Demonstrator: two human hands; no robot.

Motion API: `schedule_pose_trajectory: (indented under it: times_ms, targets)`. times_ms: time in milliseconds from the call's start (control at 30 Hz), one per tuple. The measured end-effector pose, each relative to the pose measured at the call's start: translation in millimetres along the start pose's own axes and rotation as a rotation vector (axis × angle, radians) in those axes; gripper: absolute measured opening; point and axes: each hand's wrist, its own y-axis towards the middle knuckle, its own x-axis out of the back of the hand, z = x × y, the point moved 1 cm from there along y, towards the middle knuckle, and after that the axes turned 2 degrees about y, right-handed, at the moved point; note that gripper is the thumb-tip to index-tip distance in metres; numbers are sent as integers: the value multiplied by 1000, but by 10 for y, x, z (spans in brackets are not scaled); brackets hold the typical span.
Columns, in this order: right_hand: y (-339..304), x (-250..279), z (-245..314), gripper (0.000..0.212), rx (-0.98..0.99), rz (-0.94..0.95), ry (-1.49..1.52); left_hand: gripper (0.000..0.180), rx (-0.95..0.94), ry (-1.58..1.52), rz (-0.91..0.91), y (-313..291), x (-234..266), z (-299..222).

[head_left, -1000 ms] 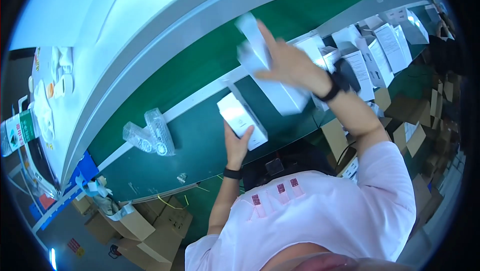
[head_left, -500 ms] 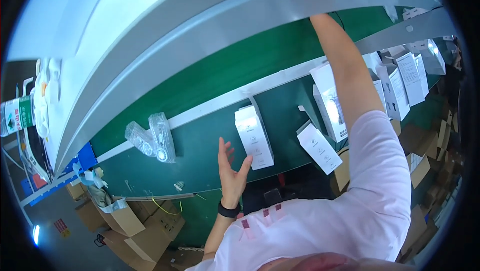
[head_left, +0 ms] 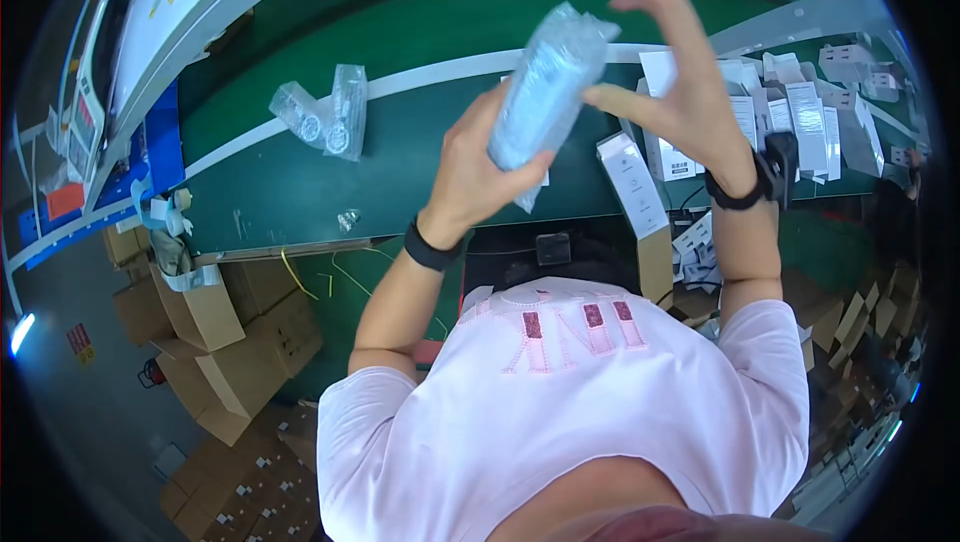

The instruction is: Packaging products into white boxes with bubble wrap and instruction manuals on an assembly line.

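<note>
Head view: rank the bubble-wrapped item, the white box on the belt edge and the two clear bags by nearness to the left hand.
1. Bubble-wrapped item, gripped in the left hand.
2. White box, to its right.
3. Clear bags, far left on the belt.

Bag (head_left: 548, 92) contents blurred behind bubble wrap, can't tell the item. Left hand (head_left: 480, 167) covers the bag's lower end. White boxes (head_left: 800, 122) at right are partly behind right hand (head_left: 680, 82) (print too small). Cartons (head_left: 215, 342) cut by dark rim.
</note>
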Motion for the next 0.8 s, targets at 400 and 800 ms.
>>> schedule_pose_trajectory:
  times_ms: [400,800]
  targets:
    - [83,-574,1237,30,445,257,-241,68,21,-146,-37,-616,746,-294]
    - [453,-1219,1551,41,486,189,-358,58,304,-1191,162,-886,1321,164]
